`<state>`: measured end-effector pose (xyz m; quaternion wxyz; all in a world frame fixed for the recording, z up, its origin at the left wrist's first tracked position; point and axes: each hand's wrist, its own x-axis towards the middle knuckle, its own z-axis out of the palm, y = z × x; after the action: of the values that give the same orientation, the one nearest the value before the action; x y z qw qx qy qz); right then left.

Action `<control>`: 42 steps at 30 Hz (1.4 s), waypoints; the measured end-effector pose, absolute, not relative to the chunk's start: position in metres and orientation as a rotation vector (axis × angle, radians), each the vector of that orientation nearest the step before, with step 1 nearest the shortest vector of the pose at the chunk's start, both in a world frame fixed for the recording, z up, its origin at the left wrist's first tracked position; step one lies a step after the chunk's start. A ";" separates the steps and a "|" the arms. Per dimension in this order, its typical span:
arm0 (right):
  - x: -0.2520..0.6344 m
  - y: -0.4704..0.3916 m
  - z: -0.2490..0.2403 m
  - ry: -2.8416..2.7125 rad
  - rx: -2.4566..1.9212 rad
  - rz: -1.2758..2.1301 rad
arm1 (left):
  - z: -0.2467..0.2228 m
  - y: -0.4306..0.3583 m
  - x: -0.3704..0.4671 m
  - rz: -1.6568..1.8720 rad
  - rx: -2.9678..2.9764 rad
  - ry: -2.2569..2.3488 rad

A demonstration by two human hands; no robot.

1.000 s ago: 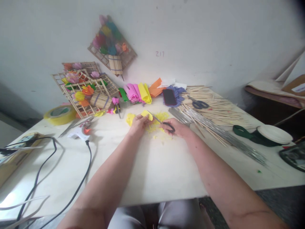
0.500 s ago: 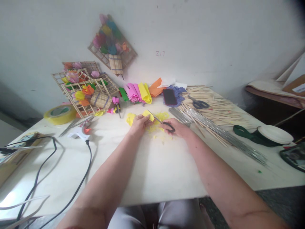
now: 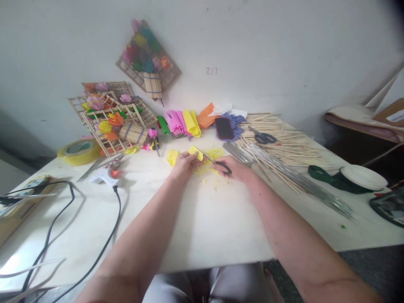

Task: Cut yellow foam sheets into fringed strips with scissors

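Note:
My left hand (image 3: pixel 185 163) pinches a small piece of yellow crepe paper (image 3: pixel 196 152) between thumb and fingers. In my right hand (image 3: pixel 232 166) is a pair of scissors (image 3: pixel 224 166) with dark handles, its blades pointing left at the edge of that piece. Whether the blades are parted is too small to tell. Thin yellow paper scraps (image 3: pixel 215 153) lie on the table under and around both hands. Just left of my left hand rests a little pile of yellow paper pieces (image 3: pixel 172 157).
At the back left lean stick frames with paper flowers (image 3: pixel 110 122); a tape roll (image 3: pixel 78 151) and a glue gun (image 3: pixel 106 174) with its cable lie nearer. Behind my hands are crepe paper rolls (image 3: pixel 191 123) and a phone (image 3: pixel 224 128). Rightward lie wooden sticks (image 3: pixel 293 147), wires (image 3: pixel 296 181) and green tape (image 3: pixel 328 176).
Almost nothing differs. Both hands keep their place and grip, and the view has shifted very slightly.

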<state>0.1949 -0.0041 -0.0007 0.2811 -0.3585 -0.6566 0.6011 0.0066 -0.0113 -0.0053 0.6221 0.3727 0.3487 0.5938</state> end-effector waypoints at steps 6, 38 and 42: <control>0.194 -0.003 -0.001 -1.757 -0.991 1.566 | -0.003 -0.014 0.006 1.350 0.843 0.793; 0.193 -0.005 0.001 -1.783 -0.999 1.566 | -0.002 -0.014 0.006 1.415 0.813 0.817; 0.193 -0.005 0.002 -1.793 -1.013 1.565 | -0.001 -0.015 0.007 1.416 0.818 0.824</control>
<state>0.1931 -0.0054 0.0018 0.2739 -0.3765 -0.6667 0.5820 0.0070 -0.0149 -0.0009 0.6093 0.3544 0.3567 0.6132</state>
